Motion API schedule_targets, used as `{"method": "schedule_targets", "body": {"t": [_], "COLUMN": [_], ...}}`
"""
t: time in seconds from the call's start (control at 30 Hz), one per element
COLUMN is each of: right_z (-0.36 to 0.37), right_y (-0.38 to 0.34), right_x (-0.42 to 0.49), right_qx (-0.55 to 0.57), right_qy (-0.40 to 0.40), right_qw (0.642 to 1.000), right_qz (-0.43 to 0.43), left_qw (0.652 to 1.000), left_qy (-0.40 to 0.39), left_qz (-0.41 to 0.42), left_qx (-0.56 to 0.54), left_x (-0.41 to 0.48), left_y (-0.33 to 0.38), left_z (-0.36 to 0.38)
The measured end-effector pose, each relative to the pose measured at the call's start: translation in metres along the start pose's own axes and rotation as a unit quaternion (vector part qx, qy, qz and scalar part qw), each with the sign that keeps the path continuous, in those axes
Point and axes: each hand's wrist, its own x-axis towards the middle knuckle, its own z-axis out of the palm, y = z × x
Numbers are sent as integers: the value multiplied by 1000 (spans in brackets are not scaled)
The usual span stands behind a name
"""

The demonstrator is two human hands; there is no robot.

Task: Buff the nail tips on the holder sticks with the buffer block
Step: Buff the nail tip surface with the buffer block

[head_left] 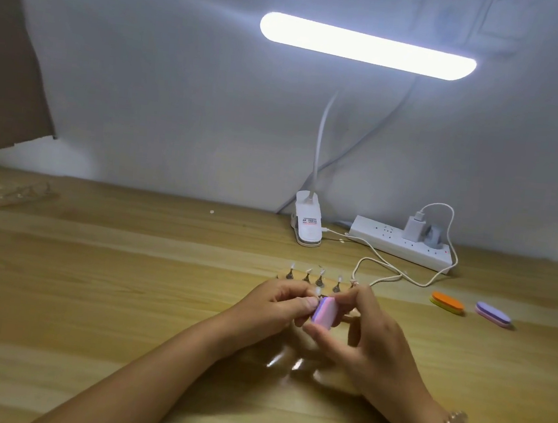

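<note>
You look across a wooden table (125, 281) whose grain runs left to right; its far edge meets a plain white wall (181, 80). A long lamp bar (367, 46) glows above the far right, and its thin neck rises from a white clip base (307, 223) on the table. Just right of the base lies a white power strip (401, 246). A brown cardboard sheet (6, 72) stands at far left.
</note>
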Motion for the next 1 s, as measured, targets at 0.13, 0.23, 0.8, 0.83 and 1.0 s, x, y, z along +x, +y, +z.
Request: {"method": "schedule_targets", "body": {"t": [0.13, 0.23, 0.8, 0.83, 1.0], "right_z": [-2, -1, -2, -3, -4], "right_y": [5, 0, -2, -2, 0], "right_x": [2, -2, 0, 3, 3], "right_qx": [23, 8, 24, 46, 57], "right_qy": [6, -15, -4, 0, -16], "right_qw": [1000, 1000, 1000, 999, 998], "right_qz": [19, -11, 0, 13, 9], "left_qw": [1000, 1000, 1000, 1000, 1000], "left_qy": [2, -10, -11, -12, -11], "left_qz": [-5, -7, -12, -11, -10], "left_qx": [20, 19, 0, -1, 9], "left_x": [1, 0, 0, 0, -1], "left_y": [0, -2, 2, 2, 2], "left_z": [0, -2, -1, -1, -1]}}
